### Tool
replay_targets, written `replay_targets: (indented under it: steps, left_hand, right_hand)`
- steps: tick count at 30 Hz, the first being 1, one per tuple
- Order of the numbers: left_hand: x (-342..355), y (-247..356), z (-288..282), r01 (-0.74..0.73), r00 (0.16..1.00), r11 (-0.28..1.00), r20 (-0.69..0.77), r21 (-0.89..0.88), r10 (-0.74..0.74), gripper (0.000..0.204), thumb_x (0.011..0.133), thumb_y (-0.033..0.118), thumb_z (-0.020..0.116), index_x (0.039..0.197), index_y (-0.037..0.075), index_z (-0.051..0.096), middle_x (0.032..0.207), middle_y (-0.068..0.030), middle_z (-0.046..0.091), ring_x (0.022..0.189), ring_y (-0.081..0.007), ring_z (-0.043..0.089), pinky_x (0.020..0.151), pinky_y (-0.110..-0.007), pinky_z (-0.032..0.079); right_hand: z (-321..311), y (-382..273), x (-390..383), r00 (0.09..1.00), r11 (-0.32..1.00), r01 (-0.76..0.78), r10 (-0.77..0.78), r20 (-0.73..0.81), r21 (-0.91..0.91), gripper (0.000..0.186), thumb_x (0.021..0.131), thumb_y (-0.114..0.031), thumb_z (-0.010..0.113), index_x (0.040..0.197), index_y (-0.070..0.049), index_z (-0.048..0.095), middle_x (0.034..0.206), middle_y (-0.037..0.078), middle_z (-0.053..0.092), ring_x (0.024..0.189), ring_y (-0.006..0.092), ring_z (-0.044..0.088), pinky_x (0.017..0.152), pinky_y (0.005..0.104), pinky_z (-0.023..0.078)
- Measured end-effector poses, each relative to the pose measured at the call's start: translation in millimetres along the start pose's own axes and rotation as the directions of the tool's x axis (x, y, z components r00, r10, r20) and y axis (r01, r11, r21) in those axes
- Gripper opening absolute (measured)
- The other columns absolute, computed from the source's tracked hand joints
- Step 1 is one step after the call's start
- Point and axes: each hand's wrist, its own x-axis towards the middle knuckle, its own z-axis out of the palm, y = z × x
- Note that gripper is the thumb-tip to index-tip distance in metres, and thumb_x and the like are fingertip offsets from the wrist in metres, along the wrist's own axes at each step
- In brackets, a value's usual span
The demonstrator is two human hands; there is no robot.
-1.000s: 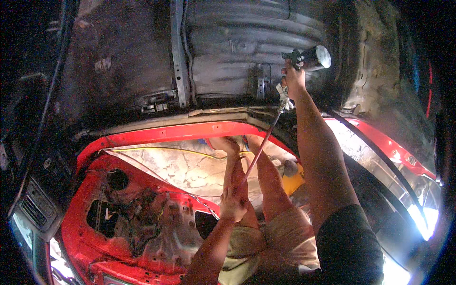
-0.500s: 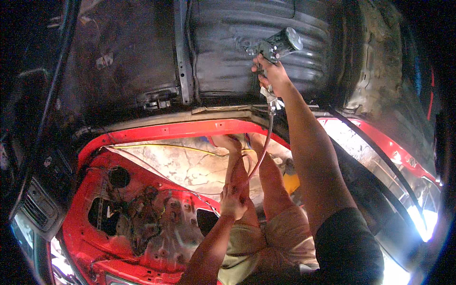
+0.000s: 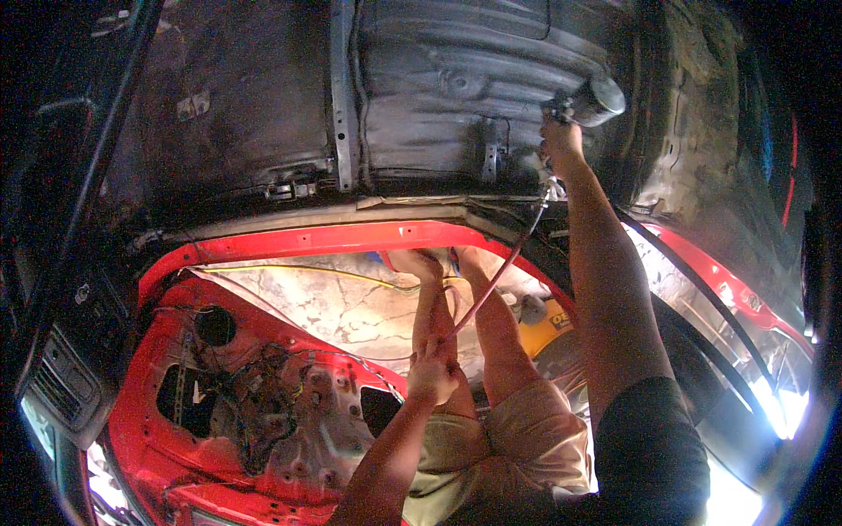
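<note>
My right hand [image 3: 561,145] is closed round the handle of a spray gun [image 3: 559,111] above the car's black floor pan [image 3: 438,131]. A dark cylindrical paint cup [image 3: 601,100] is fixed to the gun and tilts to the right. From the metal fitting under the handle, a reddish air hose [image 3: 497,272] slants down to my left hand [image 3: 431,375]. That hand is closed on the hose beside my bare leg, with its fingertips partly hidden. The floor pan's ridges look dark and glossy in places.
A red door frame sill [image 3: 368,237] runs between me and the floor pan. On the left stands a stripped red door [image 3: 307,438] with loose wiring. A yellow cable [image 3: 324,270] lies on the cracked ground. Dark straps [image 3: 702,280] hang at the right, near a yellow object [image 3: 545,329].
My right hand has moved the spray gun to the right across the floor pan, uncovering a bracket there. The hose has swung right with it. My left hand has stayed in place.
</note>
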Motion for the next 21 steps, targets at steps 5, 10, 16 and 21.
replay_targets:
  steps: [5, 10, 16, 21]
  left_hand:
    - [2.7, 0.4, -3.0, 0.026, 0.999, 1.0, 0.035, 0.007, -0.026, 0.066, 0.085, 0.035, 0.063, 0.14, 0.001, 0.052, 0.157, -0.0222, 0.033, 0.136, -0.0468, 0.042, 0.112, -0.055, 0.038]
    - [5.5, -8.4, -7.3, -0.005, 0.995, 0.999, 0.103, 0.053, 0.0, 0.065, 0.086, 0.037, 0.063, 0.14, 0.002, 0.052, 0.156, -0.0221, 0.035, 0.136, -0.0438, 0.045, 0.11, -0.053, 0.04]
    - [1.8, -11.9, -17.1, 0.053, 0.994, 0.995, 0.087, 0.08, -0.06, 0.063, 0.083, 0.037, 0.066, 0.138, 0.007, 0.056, 0.15, -0.0202, 0.043, 0.132, -0.0405, 0.049, 0.107, -0.052, 0.042]
    - [2.0, -15.8, -13.2, 0.029, 0.999, 0.999, 0.034, -0.013, -0.029, 0.059, 0.081, 0.035, 0.069, 0.133, 0.008, 0.06, 0.152, -0.0187, 0.042, 0.133, -0.0395, 0.049, 0.106, -0.052, 0.043]
  right_hand:
    - [-19.6, -8.6, -14.8, 0.989, 0.992, -0.117, 0.121, -0.082, 0.047, 0.02, 0.097, -0.028, 0.06, 0.109, -0.013, 0.062, 0.082, 0.005, 0.063, 0.057, 0.0164, 0.051, 0.049, 0.0344, 0.039]
    - [9.8, -1.1, -36.8, 0.994, 0.984, -0.108, 0.107, 0.015, 0.139, 0.027, 0.096, -0.025, 0.062, 0.12, -0.014, 0.062, 0.088, 0.007, 0.066, 0.062, 0.0163, 0.054, 0.049, 0.0317, 0.04]
    - [90.0, -33.7, -83.2, 0.933, 0.997, -0.046, 0.065, 0.354, -0.062, 0.031, 0.098, -0.038, 0.065, 0.108, -0.009, 0.063, 0.079, 0.004, 0.063, 0.045, 0.012, 0.045, 0.04, 0.0308, 0.036]
    - [127.6, -75.1, -118.8, 0.788, 0.987, 0.051, -0.132, 0.602, 0.149, 0.036, 0.099, -0.039, 0.064, 0.108, -0.005, 0.059, 0.082, 0.006, 0.062, 0.042, 0.0105, 0.043, 0.039, 0.0305, 0.036]
